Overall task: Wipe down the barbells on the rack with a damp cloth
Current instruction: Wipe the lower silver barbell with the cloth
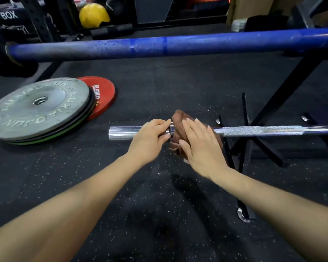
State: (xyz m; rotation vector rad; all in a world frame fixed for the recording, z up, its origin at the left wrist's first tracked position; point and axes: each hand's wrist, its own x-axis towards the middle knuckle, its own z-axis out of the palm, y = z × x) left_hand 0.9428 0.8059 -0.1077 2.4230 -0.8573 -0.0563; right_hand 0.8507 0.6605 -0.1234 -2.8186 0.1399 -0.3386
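Observation:
A silver barbell (263, 130) lies level across the low black rack (273, 103), its smooth sleeve end pointing left. A brown cloth (178, 121) is wrapped over the bar just right of the sleeve collar. My left hand (150, 137) grips the sleeve at the collar, fingers curled round it. My right hand (201, 146) lies over the cloth with fingers spread and the thumb under it, holding the cloth against the bar. A blue barbell (178, 45) runs across the view higher up and further from me.
A stack of weight plates with a grey one (40, 108) on top lies on the floor at the left, over a red plate (104, 93). A yellow ball (93, 15) sits at the back. Black speckled rubber flooring (159, 205) spreads below my arms.

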